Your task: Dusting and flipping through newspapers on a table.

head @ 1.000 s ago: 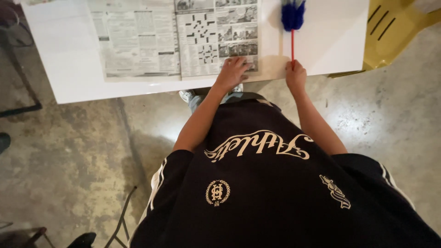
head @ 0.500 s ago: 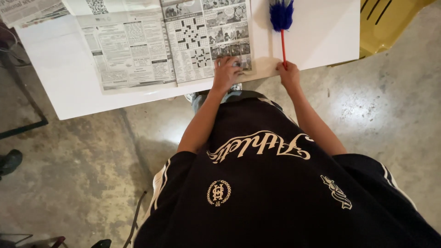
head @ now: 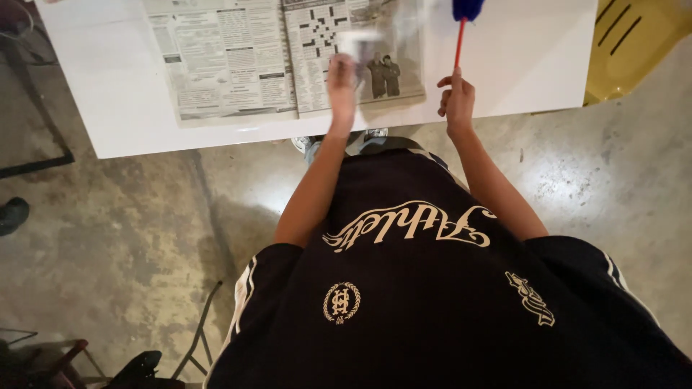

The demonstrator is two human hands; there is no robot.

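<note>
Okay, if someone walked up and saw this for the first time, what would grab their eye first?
Probably the open newspaper with its crossword grid, spread across the white table at the top of the view. The left hand lifts a blurred page at the paper's right side, while the right hand grips the red stick of a blue-headed duster just right of the paper. A yellow chair glows at the top right.

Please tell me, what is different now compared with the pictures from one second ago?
The left hand, which lay flat on the newspaper, has lifted the near corner of its right page; the raised sheet is blurred. The right hand remains at the table edge beside the red-handled blue duster, which has not moved.
</note>
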